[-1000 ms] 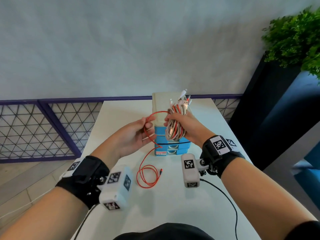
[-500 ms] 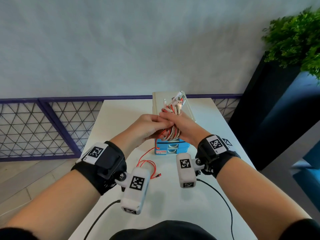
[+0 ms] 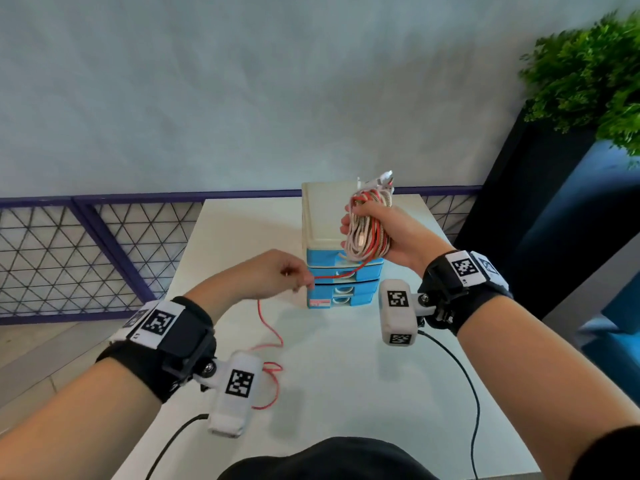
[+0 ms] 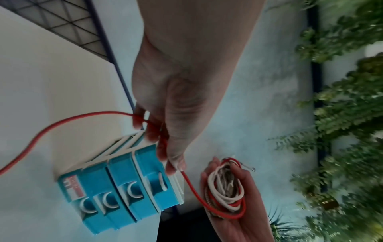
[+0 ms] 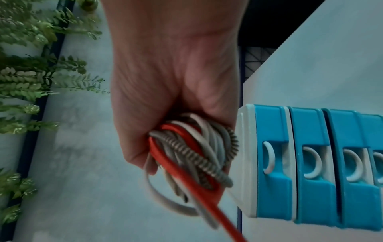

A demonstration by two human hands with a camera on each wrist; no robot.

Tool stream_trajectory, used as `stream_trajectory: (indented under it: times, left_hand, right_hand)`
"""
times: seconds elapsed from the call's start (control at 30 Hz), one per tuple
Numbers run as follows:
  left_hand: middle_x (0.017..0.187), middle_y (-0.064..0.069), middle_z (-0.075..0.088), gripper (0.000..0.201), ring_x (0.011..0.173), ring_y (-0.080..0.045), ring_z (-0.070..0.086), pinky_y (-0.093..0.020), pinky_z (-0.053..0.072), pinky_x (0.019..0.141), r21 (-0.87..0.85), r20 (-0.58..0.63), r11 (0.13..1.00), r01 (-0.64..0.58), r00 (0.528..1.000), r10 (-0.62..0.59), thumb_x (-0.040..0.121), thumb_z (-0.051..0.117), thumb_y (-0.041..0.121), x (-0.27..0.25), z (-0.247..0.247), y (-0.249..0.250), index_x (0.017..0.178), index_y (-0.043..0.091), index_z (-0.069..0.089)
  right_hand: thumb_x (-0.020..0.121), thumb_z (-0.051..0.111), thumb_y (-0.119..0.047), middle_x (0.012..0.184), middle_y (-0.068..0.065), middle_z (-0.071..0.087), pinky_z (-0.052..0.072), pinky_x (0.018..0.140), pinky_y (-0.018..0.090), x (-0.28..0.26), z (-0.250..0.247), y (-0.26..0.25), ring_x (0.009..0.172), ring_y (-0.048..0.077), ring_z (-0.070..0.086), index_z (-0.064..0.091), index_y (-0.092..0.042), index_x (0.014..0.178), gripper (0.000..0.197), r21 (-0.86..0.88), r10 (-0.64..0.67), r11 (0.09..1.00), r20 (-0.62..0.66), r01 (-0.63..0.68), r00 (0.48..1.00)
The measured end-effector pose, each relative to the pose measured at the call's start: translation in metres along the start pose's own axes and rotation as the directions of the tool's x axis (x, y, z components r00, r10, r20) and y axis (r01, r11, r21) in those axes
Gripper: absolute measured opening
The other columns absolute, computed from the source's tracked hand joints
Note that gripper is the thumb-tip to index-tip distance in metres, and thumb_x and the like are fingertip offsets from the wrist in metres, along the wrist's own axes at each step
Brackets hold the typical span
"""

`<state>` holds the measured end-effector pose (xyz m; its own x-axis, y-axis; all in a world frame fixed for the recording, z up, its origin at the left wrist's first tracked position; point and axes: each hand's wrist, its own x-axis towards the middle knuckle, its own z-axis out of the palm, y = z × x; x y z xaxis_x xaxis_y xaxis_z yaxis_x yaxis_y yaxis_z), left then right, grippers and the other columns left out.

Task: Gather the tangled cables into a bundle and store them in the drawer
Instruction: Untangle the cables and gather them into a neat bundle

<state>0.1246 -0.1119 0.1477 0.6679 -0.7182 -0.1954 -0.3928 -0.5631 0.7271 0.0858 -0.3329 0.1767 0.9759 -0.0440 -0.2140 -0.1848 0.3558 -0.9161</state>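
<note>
My right hand grips a coiled bundle of white, grey-braided and red cables above the top right of a small blue drawer unit; the bundle fills the fist in the right wrist view. A red cable runs taut from the bundle to my left hand, which pinches it in front of the drawers. In the left wrist view the red cable passes through the curled left fingers. Its slack trails in loops on the white table. All drawers are closed.
A purple-framed mesh railing runs behind and left of the table. A dark planter with green foliage stands at the right. Black camera cords lie across the near table. A pale wall rises behind.
My left hand left the bundle and moved down-left, drawing the red cable taut. My right hand lifted the bundle slightly to the right. Less slack lies on the table.
</note>
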Motion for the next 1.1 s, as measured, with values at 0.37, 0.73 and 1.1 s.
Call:
stream_trajectory:
  times: [0.37, 0.73, 1.1]
  left_hand:
    - [0.075, 0.011, 0.058, 0.022, 0.066, -0.008, 0.049, -0.011, 0.038, 0.058, 0.068, -0.548, 0.971, -0.231, 0.804, 0.23, 0.076, 0.073, 0.009, 0.016, 0.002, 0.025, 0.083, 0.016, 0.053]
    - [0.054, 0.002, 0.045, 0.043, 0.048, -0.015, 0.038, -0.025, 0.035, 0.049, -0.157, -0.247, 0.982, 0.1, 0.959, -0.138, 0.097, 0.039, 0.042, 0.015, -0.007, 0.008, 0.067, 0.015, 0.052]
    - [0.07, 0.006, 0.067, 0.016, 0.059, -0.006, 0.06, -0.02, 0.055, 0.063, -0.916, 0.052, 0.378, 0.131, 0.976, -0.212, 0.094, 0.05, 0.013, 0.009, -0.004, 0.015, 0.096, 0.014, 0.066]
  right_hand:
    - [0.09, 0.054, 0.0, 0.091, 0.015, 0.07, 0.059, 0.075, 0.036, -0.008, 0.026, 0.014, 0.086, 0.026, 0.071, 0.06, -0.001, 0.104, 0.015, -0.172, 0.174, 0.976, 0.224, -0.137, 0.959]
    - [0.089, 0.056, -0.007, 0.077, 0.012, 0.061, 0.054, 0.083, 0.047, -0.004, 0.011, 0.022, 0.067, 0.022, 0.061, 0.056, -0.006, 0.088, 0.001, -0.335, 0.07, 0.942, 0.097, -0.033, 0.993]
    - [0.089, 0.066, -0.027, 0.075, 0.006, 0.059, 0.051, 0.09, 0.052, 0.008, 0.007, 0.033, 0.069, 0.02, 0.063, 0.054, -0.013, 0.093, 0.019, -0.273, -0.049, 0.961, -0.032, 0.039, 0.998]
